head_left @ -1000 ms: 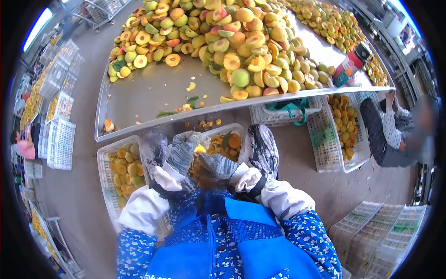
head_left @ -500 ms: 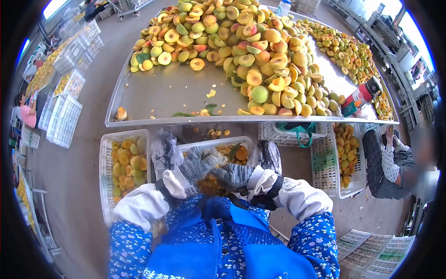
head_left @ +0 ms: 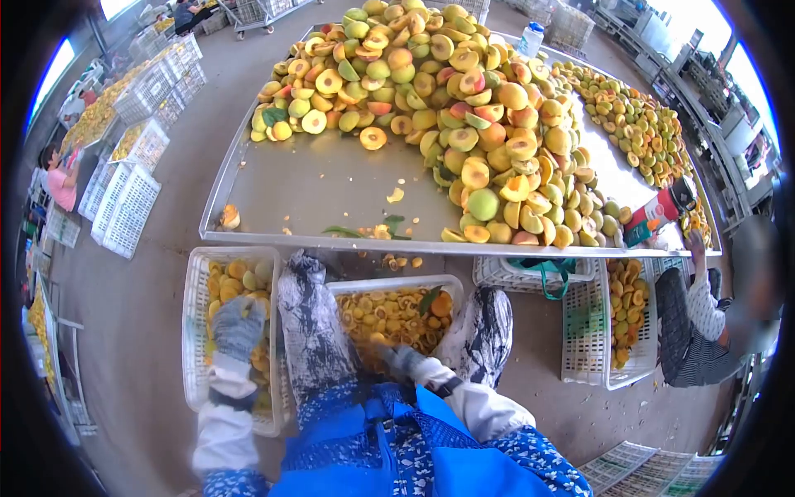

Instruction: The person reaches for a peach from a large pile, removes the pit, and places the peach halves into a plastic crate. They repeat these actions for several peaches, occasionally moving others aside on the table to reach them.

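My left hand (head_left: 238, 325), in a grey knit glove, is down over the left white crate (head_left: 192, 331), right at the peach halves (head_left: 236, 277) in it. Its back faces up and its fingertips are hidden. My right hand (head_left: 403, 361), gloved too and smeared by motion, is low between my knees at the near end of the middle crate (head_left: 454, 288). A small yellowish piece (head_left: 379, 340) shows beside its fingers; I cannot tell whether they grip it. Small yellow-brown peach pieces (head_left: 385, 316) fill that crate, along with a leaf and a whole orange-coloured fruit.
A metal table (head_left: 306, 186) ahead bears a large heap of halved peaches (head_left: 464, 108). At its right corner lies a red and black flask (head_left: 662, 207); a bottle (head_left: 531, 39) stands farther back. Another person (head_left: 704, 323) sits at right beside a fruit crate (head_left: 588, 331). Stacked crates (head_left: 124, 207) stand left.
My hands, together over the middle crate before, are apart: the left has moved left to the left crate, while the right stays low near the middle. The view has shifted slightly.
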`<state>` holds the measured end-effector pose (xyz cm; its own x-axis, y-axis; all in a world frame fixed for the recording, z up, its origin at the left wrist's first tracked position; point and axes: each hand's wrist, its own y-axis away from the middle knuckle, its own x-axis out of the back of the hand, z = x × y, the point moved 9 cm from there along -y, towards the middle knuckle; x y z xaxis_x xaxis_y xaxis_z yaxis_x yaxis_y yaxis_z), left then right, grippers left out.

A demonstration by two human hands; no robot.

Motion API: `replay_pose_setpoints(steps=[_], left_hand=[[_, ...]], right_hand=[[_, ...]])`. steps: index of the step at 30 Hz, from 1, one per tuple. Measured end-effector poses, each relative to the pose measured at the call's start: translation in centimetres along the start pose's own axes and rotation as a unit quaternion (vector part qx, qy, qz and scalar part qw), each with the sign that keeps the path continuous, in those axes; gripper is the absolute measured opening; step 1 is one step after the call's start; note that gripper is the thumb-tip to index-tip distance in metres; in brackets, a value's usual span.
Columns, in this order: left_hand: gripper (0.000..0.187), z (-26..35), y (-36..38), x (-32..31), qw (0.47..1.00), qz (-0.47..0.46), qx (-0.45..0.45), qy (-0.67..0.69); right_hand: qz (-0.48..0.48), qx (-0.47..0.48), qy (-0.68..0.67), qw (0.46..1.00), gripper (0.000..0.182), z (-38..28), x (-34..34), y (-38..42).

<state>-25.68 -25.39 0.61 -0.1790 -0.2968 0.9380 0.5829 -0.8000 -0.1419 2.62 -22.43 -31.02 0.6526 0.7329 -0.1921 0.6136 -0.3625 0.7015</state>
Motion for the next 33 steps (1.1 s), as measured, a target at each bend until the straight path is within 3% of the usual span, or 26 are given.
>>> replay_pose_setpoints(steps=[1, 2, 3, 5, 7, 10, 12, 14, 16, 17, 18, 20, 21, 22, 24, 25, 26, 27, 28, 29, 30, 31, 33], left_hand=[[0.021, 2.5, -0.9, 2.7, 0.992, 0.05, -0.079, -0.079], [0.026, 5.1, -1.7, 3.8, 0.971, 0.102, -0.154, -0.152], [0.026, 6.4, -4.1, 3.2, 0.972, 0.109, -0.151, -0.144], [0.043, 11.2, -10.1, 3.0, 0.96, 0.115, -0.241, 0.079], [0.053, 15.2, -17.6, -1.4, 0.967, 0.067, -0.206, 0.131], [0.058, 21.4, -27.3, -9.7, 0.988, 0.01, -0.156, -0.015], [0.049, 23.6, -30.5, -13.5, 0.994, -0.015, -0.106, -0.032], [0.043, 24.2, -31.0, -16.9, 0.981, -0.189, 0.007, -0.035], [0.039, 26.3, -29.7, -16.7, 0.992, -0.09, -0.092, -0.004], [0.039, 27.2, -29.3, -17.5, 0.981, -0.123, -0.149, -0.012], [0.039, 26.9, -28.7, -17.6, 0.981, -0.123, -0.148, -0.015], [0.042, 27.7, -25.8, -14.9, 0.977, -0.135, -0.155, 0.053], [0.045, 27.1, -25.1, -13.7, 0.971, -0.104, -0.165, 0.136], [0.041, 26.3, -23.8, -13.1, 0.943, -0.117, -0.173, 0.257], [0.037, 23.4, -22.1, -13.6, 0.849, -0.168, -0.146, 0.48], [0.037, 21.5, -19.9, -13.8, 0.848, -0.183, -0.142, 0.476], [0.036, 19.4, -16.9, -13.4, 0.748, -0.233, -0.033, 0.621], [0.035, 18.0, -14.0, -12.6, 0.616, -0.266, 0.078, 0.738], [0.035, 17.9, -11.7, -10.7, 0.618, -0.264, 0.083, 0.736], [0.036, 17.6, -9.0, -9.2, 0.562, -0.234, 0.144, 0.78], [0.037, 17.2, -6.5, -8.5, 0.503, -0.206, 0.206, 0.814], [0.037, 17.2, -4.6, -7.9, 0.504, -0.212, 0.213, 0.81], [0.046, 16.8, -1.9, -6.8, 0.55, -0.207, 0.192, 0.786]], right_hand=[[-0.058, 0.106, -0.078, 0.99, 0.035, -7.1, -1.8, 5.9], [-0.054, 0.116, 0.236, 0.963, 0.031, -5.2, -1.2, 4.7], [-0.047, 0.182, 0.059, 0.98, 0.053, -8.3, -1.8, 6.8], [-0.041, 0.184, 0.104, 0.976, 0.05, -10.3, -1.0, 7.6], [-0.043, 0.173, 0.166, 0.97, 0.044, -11.0, -0.7, 7.3], [-0.036, 0.144, 0.26, 0.954, 0.035, -12.6, 0.9, 7.5], [-0.023, 0.104, 0.365, 0.925, 0.043, -15.0, 1.7, 8.8], [-0.015, 0.084, 0.381, 0.921, 0.045, -15.5, 2.2, 8.8], [-0.033, 0.078, 0.323, 0.943, 0.05, -15.2, 2.0, 8.9], [-0.053, 0.09, 0.283, 0.953, 0.045, -16.1, 1.7, 9.2], [-0.055, 0.092, 0.282, 0.954, 0.045, -16.1, 1.8, 9.1], [-0.065, 0.183, 0.173, 0.966, 0.038, -17.3, 1.6, 9.4], [0.027, 0.381, 0.347, 0.857, 0.031, -21.1, 1.5, 12.1], [0.12, 0.539, 0.49, 0.675, 0.025, -23.0, 0.4, 16.0], [0.064, 0.52, 0.551, 0.649, 0.031, -19.9, -0.5, 14.5], [0.018, 0.296, 0.547, 0.783, 0.033, -17.3, 0.1, 10.6], [-0.038, 0.054, 0.507, 0.859, 0.036, -15.0, 0.2, 9.2], [0.041, 0.168, 0.448, 0.877, 0.042, -12.8, 0.0, 8.3], [0.061, 0.166, 0.383, 0.907, 0.04, -14.1, 0.1, 9.4], [0.08, 0.158, 0.313, 0.933, 0.038, -15.4, 0.6, 10.4], [0.104, 0.263, 0.199, 0.938, 0.044, -18.3, 0.7, 12.4], [0.09, 0.299, 0.069, 0.947, 0.039, -20.5, 0.5, 14.0], [0.148, 0.361, 0.149, 0.908, 0.033, -21.9, 1.1, 14.4]])
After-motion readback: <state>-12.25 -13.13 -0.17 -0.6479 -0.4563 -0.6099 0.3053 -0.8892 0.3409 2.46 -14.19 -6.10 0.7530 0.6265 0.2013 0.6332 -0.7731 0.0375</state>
